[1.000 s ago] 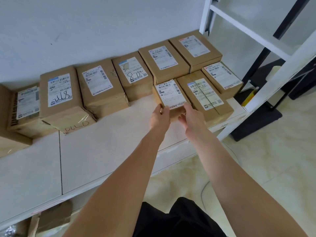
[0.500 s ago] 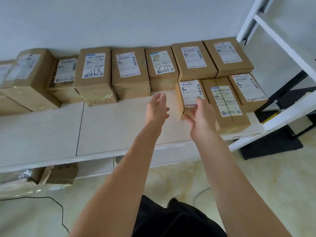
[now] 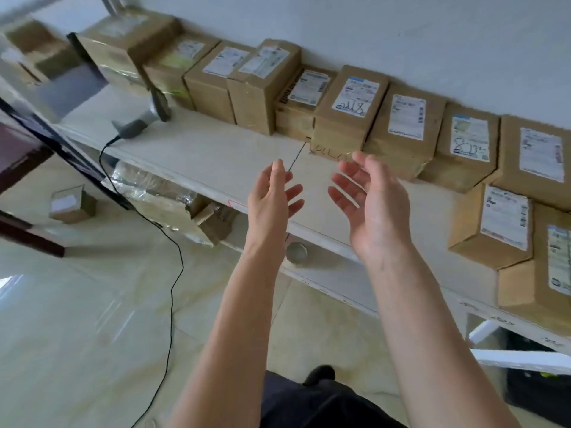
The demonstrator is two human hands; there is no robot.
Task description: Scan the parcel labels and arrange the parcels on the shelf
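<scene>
A row of brown cardboard parcels (image 3: 352, 109) with white labels lines the back of the low white shelf (image 3: 222, 162), against the wall. Two more parcels stand in front at the right, the nearer-left one (image 3: 494, 227) upright with its label facing up. My left hand (image 3: 272, 199) and my right hand (image 3: 374, 205) hover over the shelf's front part, palms facing each other, fingers loosely spread, holding nothing. A grey handheld scanner (image 3: 145, 118) lies on the shelf at the left, its black cable (image 3: 173, 273) trailing to the floor.
A small parcel (image 3: 72, 205) sits on the tiled floor at the left. Plastic-wrapped cardboard (image 3: 163, 205) lies under the shelf. A dark table edge (image 3: 31, 149) and black frame cross the left side. A white shelf post (image 3: 525, 359) stands at lower right.
Both hands have left the small front parcel and drawn back, open. The view has swung left, bringing the scanner and the left end of the shelf into sight.
</scene>
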